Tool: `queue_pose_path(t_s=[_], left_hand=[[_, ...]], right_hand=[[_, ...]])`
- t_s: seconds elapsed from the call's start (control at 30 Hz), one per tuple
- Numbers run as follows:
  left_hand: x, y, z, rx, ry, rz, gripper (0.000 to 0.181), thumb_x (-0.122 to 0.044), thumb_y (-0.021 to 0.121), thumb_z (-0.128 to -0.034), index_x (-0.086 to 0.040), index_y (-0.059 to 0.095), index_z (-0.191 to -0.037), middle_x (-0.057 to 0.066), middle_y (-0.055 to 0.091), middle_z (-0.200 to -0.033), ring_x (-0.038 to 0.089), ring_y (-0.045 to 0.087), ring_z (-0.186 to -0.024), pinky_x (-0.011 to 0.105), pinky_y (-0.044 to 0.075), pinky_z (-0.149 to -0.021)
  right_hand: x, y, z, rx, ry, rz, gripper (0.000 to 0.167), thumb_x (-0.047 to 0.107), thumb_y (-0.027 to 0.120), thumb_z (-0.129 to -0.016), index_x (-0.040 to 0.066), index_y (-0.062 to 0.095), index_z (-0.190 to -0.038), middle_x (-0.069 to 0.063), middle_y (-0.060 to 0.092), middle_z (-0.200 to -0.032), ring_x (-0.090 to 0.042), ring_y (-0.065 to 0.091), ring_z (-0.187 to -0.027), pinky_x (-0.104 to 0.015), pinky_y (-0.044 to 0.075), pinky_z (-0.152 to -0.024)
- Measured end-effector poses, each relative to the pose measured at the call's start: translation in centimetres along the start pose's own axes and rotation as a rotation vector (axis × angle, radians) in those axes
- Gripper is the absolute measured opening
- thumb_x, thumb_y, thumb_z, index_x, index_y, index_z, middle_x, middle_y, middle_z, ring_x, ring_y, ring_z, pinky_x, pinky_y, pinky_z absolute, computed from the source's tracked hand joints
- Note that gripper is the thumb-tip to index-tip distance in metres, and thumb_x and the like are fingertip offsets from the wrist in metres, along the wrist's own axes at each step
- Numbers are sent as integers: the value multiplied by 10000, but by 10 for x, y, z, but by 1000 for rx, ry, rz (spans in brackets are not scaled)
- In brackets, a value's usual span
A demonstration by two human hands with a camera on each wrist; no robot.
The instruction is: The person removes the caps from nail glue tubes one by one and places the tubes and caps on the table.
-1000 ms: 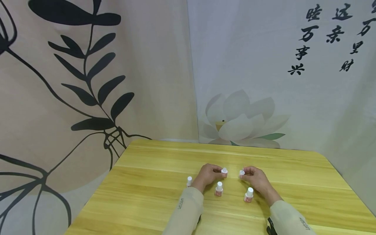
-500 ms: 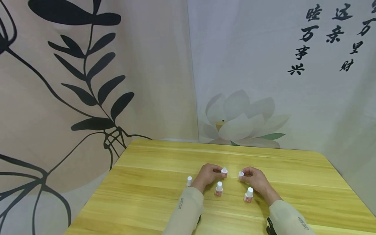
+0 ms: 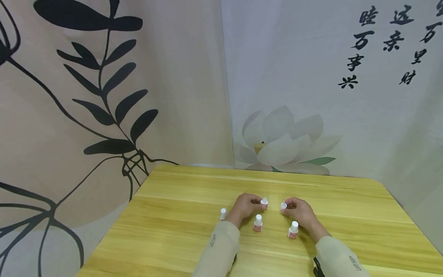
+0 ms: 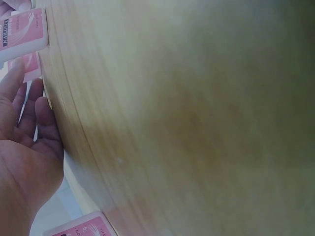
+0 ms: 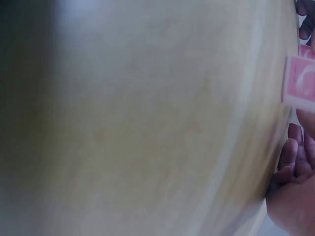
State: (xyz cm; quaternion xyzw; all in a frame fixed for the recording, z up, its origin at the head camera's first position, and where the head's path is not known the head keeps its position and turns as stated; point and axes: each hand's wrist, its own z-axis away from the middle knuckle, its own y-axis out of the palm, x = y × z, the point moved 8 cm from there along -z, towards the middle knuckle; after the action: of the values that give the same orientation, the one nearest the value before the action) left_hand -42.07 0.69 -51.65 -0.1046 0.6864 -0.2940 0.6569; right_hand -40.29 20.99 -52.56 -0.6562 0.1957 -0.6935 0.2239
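Note:
On the wooden table, my left hand (image 3: pixel 246 204) pinches a small nail glue bottle (image 3: pixel 264 204) with a white cap and pink label. Just to its right, my right hand (image 3: pixel 302 211) holds another such bottle (image 3: pixel 283 206) between thumb and fingers. Both held bottles look upright and a small gap separates them. Closer to me stand two more bottles, a middle one (image 3: pixel 257 223) and a right one (image 3: pixel 293 230). A further bottle (image 3: pixel 223 214) is partly hidden behind my left forearm. In the left wrist view, a label (image 4: pixel 19 30) reads NAILGLUE.
The table (image 3: pixel 173 231) has a light wood grain. Behind it hangs a cloth backdrop (image 3: pixel 194 96) printed with plants, a lotus and dark characters. Both sleeves (image 3: pixel 221 246) lie over the table's near part.
My right hand has shifted its bottle slightly left and toward me, closer to the other held bottle. My left hand and the standing bottles have stayed in place.

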Motion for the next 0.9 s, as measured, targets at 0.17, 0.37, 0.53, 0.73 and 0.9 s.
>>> queue_pose_path(t_s=[0.17, 0.37, 0.53, 0.73, 0.9], left_hand=[[0, 0, 0, 1, 0, 4, 180, -289, 805, -846, -156, 775, -963, -102, 678, -862, 59, 566, -797, 301, 499, -801], [1, 1, -1, 1, -4, -5, 181, -300, 810, -840, -160, 773, -948, -104, 670, -848, 64, 560, -788, 295, 495, -782], [0, 0, 0, 2, 3, -20, 182, -262, 815, -839, -141, 769, -967, -87, 665, -860, 76, 562, -789, 293, 497, -767], [0, 0, 0, 3, 1, -22, 205, -199, 810, -838, -123, 763, -1022, -68, 667, -898, 86, 559, -808, 298, 501, -775], [1, 1, -1, 11, 16, -19, 293, -93, 757, -841, -93, 732, -1133, -46, 684, -947, 94, 577, -858, 302, 505, -831]], right_hand=[[0, 0, 1, 5, 0, -1, 307, 67, 764, -849, -38, 632, -1105, -83, 666, -978, -229, 605, -918, -399, 505, -832], [2, 0, 2, 17, -15, -28, 366, 48, 757, -849, -65, 609, -1163, -99, 657, -999, -225, 604, -926, -349, 507, -811], [0, 0, 1, 26, -25, -40, 429, 45, 762, -841, -82, 588, -1213, -92, 653, -1006, -215, 600, -923, -328, 498, -800], [2, 0, 2, 46, -46, -46, 492, 53, 759, -847, -93, 556, -1271, -102, 644, -1013, -212, 604, -918, -312, 498, -785], [0, 0, 4, 69, -52, -63, 521, 34, 733, -858, -92, 521, -1317, -110, 621, -1037, -216, 592, -928, -331, 498, -795]])
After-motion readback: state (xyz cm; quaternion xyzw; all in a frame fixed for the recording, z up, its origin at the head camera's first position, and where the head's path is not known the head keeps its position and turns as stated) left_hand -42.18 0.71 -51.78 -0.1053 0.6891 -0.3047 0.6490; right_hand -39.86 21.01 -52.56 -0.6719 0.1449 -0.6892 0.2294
